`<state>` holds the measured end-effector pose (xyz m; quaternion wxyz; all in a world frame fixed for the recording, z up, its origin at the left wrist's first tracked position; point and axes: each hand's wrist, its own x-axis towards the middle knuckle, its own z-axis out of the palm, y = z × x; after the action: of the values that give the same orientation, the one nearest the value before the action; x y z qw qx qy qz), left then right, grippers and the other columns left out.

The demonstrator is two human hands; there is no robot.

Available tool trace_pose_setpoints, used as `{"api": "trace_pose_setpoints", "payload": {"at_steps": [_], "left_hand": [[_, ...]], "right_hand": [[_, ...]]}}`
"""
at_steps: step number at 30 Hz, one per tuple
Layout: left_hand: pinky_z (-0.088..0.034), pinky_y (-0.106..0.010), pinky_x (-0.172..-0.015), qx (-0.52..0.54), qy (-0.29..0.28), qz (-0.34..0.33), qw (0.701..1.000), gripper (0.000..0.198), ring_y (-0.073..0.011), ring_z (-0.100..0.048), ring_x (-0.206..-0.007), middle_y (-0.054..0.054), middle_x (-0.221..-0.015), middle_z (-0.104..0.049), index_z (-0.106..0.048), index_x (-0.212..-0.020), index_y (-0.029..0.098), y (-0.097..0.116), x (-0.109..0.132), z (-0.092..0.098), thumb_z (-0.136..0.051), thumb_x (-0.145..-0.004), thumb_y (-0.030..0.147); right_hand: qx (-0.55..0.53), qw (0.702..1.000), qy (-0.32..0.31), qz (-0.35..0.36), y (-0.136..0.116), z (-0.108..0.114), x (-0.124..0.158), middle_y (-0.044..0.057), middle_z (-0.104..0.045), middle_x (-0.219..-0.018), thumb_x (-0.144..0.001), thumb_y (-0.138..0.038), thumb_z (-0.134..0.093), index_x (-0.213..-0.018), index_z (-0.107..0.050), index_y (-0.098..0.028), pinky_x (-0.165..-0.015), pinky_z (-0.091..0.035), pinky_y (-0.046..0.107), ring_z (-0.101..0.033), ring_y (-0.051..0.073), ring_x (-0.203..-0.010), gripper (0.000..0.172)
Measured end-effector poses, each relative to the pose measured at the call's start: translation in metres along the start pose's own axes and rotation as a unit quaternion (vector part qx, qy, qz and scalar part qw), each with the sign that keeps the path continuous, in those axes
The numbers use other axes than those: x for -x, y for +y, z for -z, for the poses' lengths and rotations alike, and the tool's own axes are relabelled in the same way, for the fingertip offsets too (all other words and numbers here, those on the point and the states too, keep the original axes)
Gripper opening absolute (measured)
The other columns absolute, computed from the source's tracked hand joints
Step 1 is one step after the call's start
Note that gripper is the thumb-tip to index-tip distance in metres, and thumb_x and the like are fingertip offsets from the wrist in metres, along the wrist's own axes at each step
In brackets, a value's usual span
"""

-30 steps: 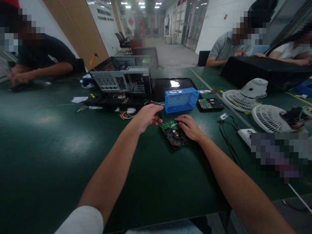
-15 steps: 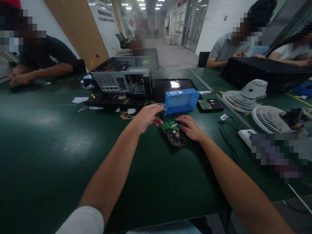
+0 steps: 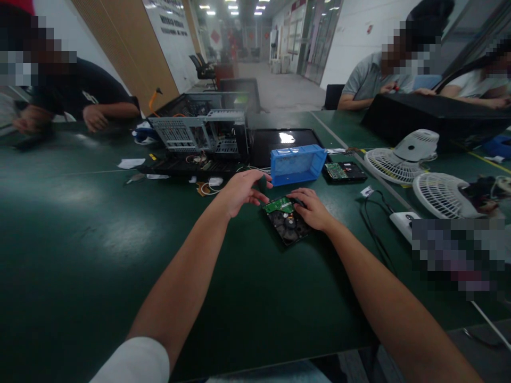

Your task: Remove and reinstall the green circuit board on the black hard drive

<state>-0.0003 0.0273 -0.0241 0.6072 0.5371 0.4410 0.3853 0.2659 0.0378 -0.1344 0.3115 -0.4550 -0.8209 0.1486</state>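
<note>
I am looking over a dim scene. Ceiling lights (image 3: 231,7) are glowing far down the hall and washing the corridor pale. Their glare is bouncing off the black panel (image 3: 285,138) and spreading as a soft sheen over the green table (image 3: 80,213) to my left. My left hand (image 3: 239,191) and right hand (image 3: 313,210) are casting only faint shadows. The wide lens is bending the edges and stretching my forearms. Far things are showing soft, and pixel blocks are masking patches at both sides.
</note>
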Motion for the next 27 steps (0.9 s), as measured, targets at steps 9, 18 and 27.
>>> {"api": "trace_pose_setpoints", "payload": {"at_steps": [9, 18, 27], "left_hand": [[-0.049, -0.025, -0.055, 0.046, -0.044, 0.021, 0.998, 0.031, -0.0171, -0.069, -0.068, -0.014, -0.105, -0.073, -0.066, -0.102, 0.016, 0.000, 0.004, -0.005, -0.069, -0.081, 0.039], [-0.046, -0.025, -0.054, 0.048, -0.044, 0.019, 0.998, 0.029, -0.0155, -0.068, -0.067, -0.012, -0.107, -0.070, -0.065, -0.098, 0.016, 0.001, 0.004, -0.005, -0.068, -0.082, 0.040], [-0.044, -0.024, -0.051, 0.051, -0.032, 0.020, 0.998, 0.027, -0.0146, -0.067, -0.066, -0.011, -0.103, -0.067, -0.066, -0.097, 0.016, 0.002, 0.003, -0.005, -0.069, -0.082, 0.038]], "right_hand": [[0.061, 0.998, -0.005, -0.013, -0.010, 0.004, 0.001, 0.010, -0.060, -0.130, -0.089, -0.022, -0.054, -0.126, -0.070, -0.028, -0.108, -0.035, 0.058, -0.043, 0.034, -0.128, 0.041], [0.084, 0.996, -0.004, -0.015, -0.013, 0.003, -0.001, 0.011, -0.061, -0.130, -0.087, -0.019, -0.053, -0.125, -0.071, -0.026, -0.107, -0.034, 0.058, -0.042, 0.034, -0.129, 0.042], [0.048, 0.999, -0.004, -0.013, -0.013, 0.003, 0.000, 0.010, -0.063, -0.127, -0.086, -0.019, -0.052, -0.124, -0.068, -0.026, -0.106, -0.036, 0.057, -0.046, 0.033, -0.125, 0.042]]}}
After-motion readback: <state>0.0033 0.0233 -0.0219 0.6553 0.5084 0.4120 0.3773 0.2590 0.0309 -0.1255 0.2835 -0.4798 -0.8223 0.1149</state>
